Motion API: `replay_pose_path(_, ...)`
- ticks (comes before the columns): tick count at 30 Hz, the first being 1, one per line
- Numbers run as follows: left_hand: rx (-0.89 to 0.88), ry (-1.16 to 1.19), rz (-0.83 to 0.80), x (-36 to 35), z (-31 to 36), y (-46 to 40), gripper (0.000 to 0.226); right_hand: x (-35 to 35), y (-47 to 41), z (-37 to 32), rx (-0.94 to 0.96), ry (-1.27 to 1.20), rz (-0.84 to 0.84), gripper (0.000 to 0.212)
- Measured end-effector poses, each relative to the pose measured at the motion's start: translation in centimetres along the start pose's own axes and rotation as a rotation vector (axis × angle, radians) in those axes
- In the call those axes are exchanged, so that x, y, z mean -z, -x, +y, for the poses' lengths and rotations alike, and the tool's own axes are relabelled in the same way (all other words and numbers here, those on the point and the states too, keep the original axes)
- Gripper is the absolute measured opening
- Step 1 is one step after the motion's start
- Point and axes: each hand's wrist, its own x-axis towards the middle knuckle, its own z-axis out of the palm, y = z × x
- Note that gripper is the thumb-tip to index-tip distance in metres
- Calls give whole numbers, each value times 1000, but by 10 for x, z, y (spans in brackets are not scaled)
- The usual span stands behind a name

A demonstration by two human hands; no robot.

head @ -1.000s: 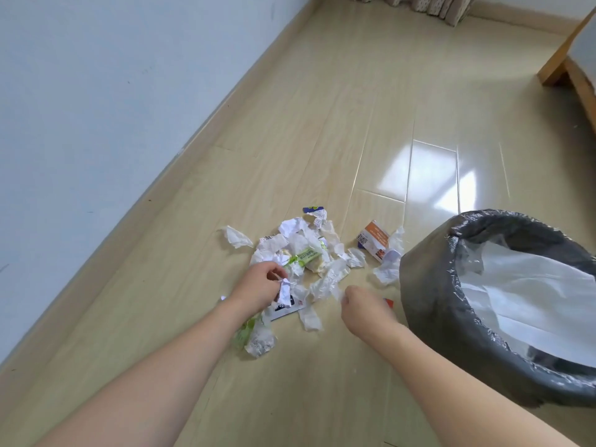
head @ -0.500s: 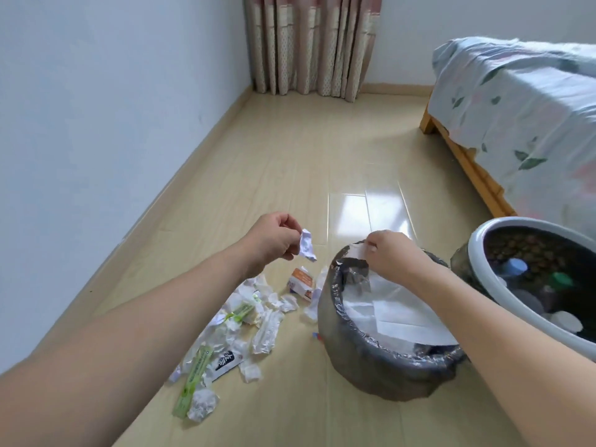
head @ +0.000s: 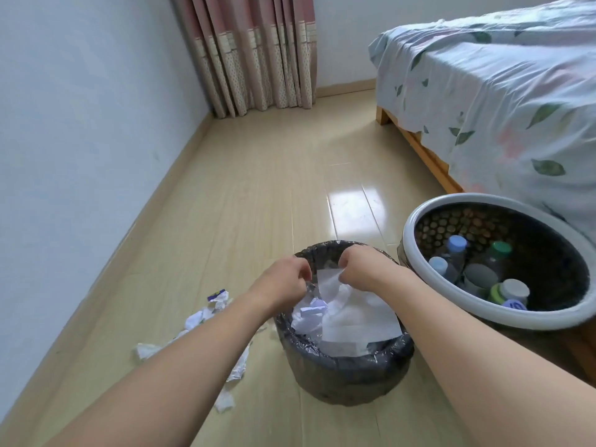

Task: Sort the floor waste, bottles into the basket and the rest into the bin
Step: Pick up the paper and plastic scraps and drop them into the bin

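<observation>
Beside bin, basket of bottles

Both hands over lined bin

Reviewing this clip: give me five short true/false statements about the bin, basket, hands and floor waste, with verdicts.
1. Both hands are over the bin. True; left hand, right hand.
2. The basket holds bottles. True.
3. The bin has no liner. False; a black bag lines it.
4. All floor waste is gone. False; paper scraps lie left of the bin.
5. The basket stands left of the bin. False; it stands on the right, by the bed.
</observation>
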Motion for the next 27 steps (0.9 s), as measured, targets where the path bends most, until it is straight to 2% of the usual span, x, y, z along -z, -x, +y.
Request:
replay_pose_path(3,44,-2,33,26,-13,6,32,3,7,-11,61,9,83,23)
replay_pose_path(7,143,-58,16,57,-60,21,31,-1,16,-47,220,-19,200,14)
replay_pose_path(9,215,-72,-18,65,-91,36,29,-13,23,-74,321,-25,218,24)
replay_pose_path(12,289,-124,-92,60,-142,64,28,-44,32,-116,461,-17,188,31)
replay_pose_path(16,340,-207,-253,26,-212,106,33,-104,37,-172,534,0,30,29)
replay_pose_path(22,308,-222,-458,-49,-281,162,37,-226,38,-201,309,72,-354,20)
replay_pose_path(27,204,-280,-418,-101,-315,184,33,-295,32,-189,58,69,-412,12)
